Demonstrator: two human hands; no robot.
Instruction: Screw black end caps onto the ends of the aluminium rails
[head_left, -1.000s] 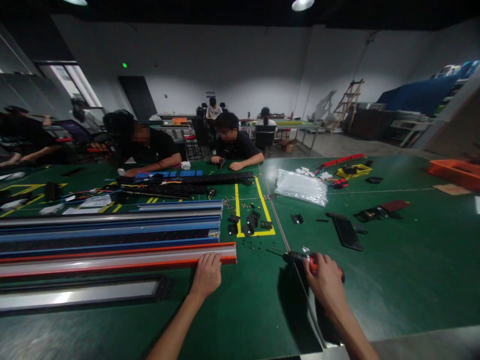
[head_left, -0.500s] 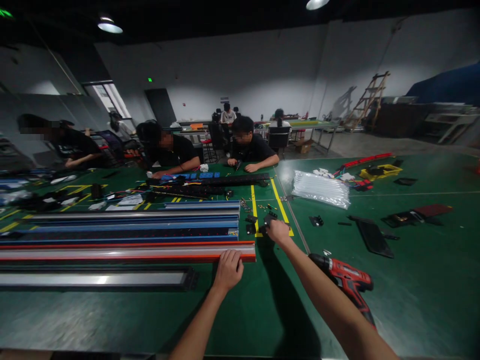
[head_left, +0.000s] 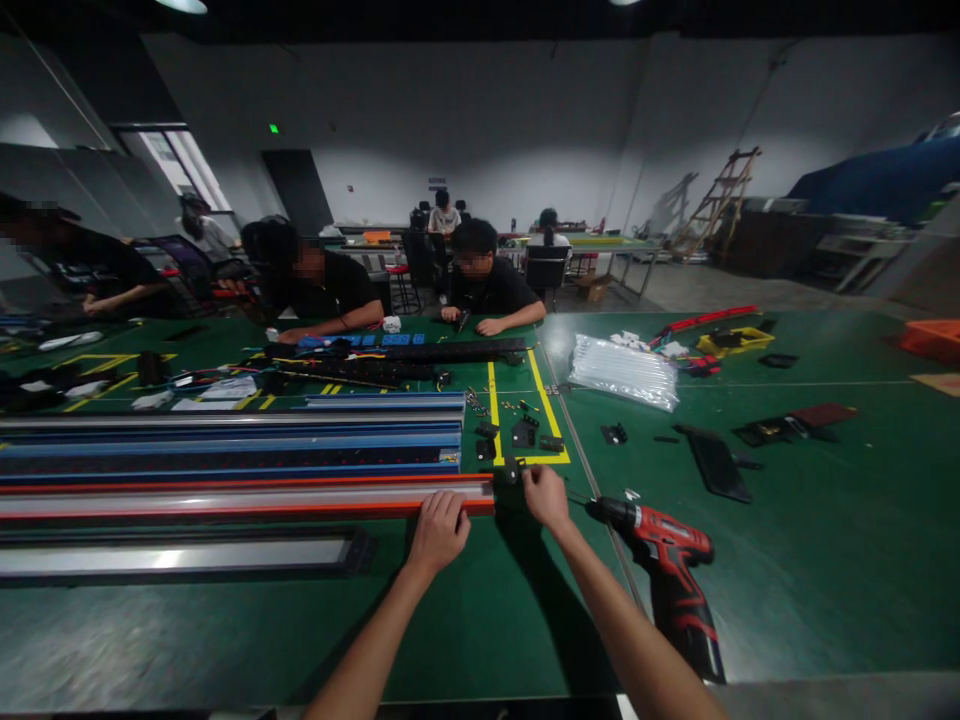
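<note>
My left hand (head_left: 439,532) has its fingers curled over the near edge of a long orange-edged aluminium profile (head_left: 300,497), close to the profile's right end. Just beyond that end, my right hand (head_left: 547,496) pinches a small black end cap (head_left: 513,470) between thumb and fingers. A small gap seems to lie between cap and profile. Similar black plastic parts (head_left: 524,433) lie behind it, around the yellow tape outline. A black-framed profile with a fitted end cap (head_left: 358,552) lies nearer to me.
A red cordless drill (head_left: 675,550) lies right of my right forearm. Blue profiles (head_left: 375,440) lie behind the orange one. Small screws (head_left: 517,405), a clear plastic-wrapped bundle (head_left: 622,372) and a black flat piece (head_left: 712,463) are farther off. Co-workers (head_left: 487,285) sit across the table.
My right hand has come back from the taped area toward the orange profile's end, bringing the black end cap. My left hand stays on the profile. The view has shifted slightly.
</note>
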